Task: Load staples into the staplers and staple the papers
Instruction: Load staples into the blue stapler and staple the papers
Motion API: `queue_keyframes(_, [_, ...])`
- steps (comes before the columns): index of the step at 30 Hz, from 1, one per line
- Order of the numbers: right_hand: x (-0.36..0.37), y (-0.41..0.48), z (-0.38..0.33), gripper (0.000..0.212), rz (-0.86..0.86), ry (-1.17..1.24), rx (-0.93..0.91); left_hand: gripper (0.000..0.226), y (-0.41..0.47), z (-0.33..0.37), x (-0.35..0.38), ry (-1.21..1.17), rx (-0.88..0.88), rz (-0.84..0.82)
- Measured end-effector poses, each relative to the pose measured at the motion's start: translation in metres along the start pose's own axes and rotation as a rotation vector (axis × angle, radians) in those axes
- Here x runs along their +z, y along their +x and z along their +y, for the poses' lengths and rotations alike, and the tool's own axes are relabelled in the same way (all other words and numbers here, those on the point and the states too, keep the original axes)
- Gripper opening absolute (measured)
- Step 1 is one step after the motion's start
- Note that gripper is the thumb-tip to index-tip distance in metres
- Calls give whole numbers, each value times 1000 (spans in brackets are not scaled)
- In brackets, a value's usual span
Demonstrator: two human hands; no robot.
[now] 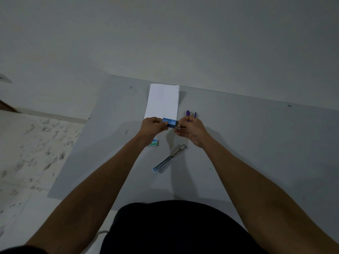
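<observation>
My left hand (153, 125) holds a small blue staple box (171, 123) marked "10" above the grey table (256, 143). Right beside it, my right hand (191, 129) pinches the box's open right end, where a silvery strip of staples (178, 127) shows. White papers (163, 101) lie just behind the hands. A blue and silver stapler (169, 158) lies opened out flat on the table in front of the hands. A purple stapler (190, 113) sits behind my right hand, partly hidden by it.
A second small box (153, 143), green and blue, lies on the table under my left wrist. The table's left edge (73, 153) drops to a speckled floor. A wall stands behind the table's far edge.
</observation>
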State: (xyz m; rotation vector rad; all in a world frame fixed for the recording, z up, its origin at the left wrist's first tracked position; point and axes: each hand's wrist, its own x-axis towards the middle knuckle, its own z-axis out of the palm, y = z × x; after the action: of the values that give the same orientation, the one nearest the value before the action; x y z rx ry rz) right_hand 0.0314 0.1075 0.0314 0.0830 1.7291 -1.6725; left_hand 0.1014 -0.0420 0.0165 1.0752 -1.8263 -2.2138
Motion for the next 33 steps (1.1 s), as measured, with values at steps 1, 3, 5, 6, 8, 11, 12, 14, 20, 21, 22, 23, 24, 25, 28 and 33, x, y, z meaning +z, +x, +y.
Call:
queue_keyframes(1, [0,1,0,8,6,-5,-7,8,0,1,1,-11,-13,0])
queue_keyframes(3, [-1,3,-2,11,37,-22,-24,8,1,2,2,-34,-37,5])
queue_keyframes(5, [-2,4,-3,15,72,-42,-47,8,2,2,2,-41,-52,20])
queue_keyframes(6, [-2,4,-3,17,82,-59,-64,8,3,2,3,-42,-57,31])
queue_keyframes(8, [-3,4,-4,15,84,-118,-106,9,6,1,4,-43,-61,56])
queue_keyframes(11, [-3,6,-2,12,86,-220,-147,10,7,2,6,-52,-68,75])
queue_keyframes(12, [-3,7,-2,14,91,-256,-157,15,8,2,6,-56,-70,79])
queue_keyframes(14, [-3,8,0,18,103,-315,-174,21,8,2,6,-62,-71,89])
queue_keyframes(20, [-4,7,2,21,136,-349,-198,21,10,1,6,-34,-85,89])
queue_keyframes(21, [-4,7,3,21,144,-343,-198,19,10,1,7,-38,-93,92])
queue_keyframes(22, [-4,8,4,22,153,-339,-199,19,10,1,7,-44,-104,94])
queue_keyframes(23, [-3,7,4,22,163,-338,-200,20,10,1,8,-51,-112,94])
queue_keyframes(24, [-3,7,5,23,172,-338,-202,21,10,2,8,-59,-117,93])
queue_keyframes(25, [-3,8,5,24,183,-339,-204,22,11,2,9,-66,-120,90])
queue_keyframes(28, [-4,8,4,24,216,-342,-215,16,8,4,9,-86,-110,72])
queue_keyframes(33, [-6,9,5,24,235,-342,-219,16,3,2,6,-1,-91,52])
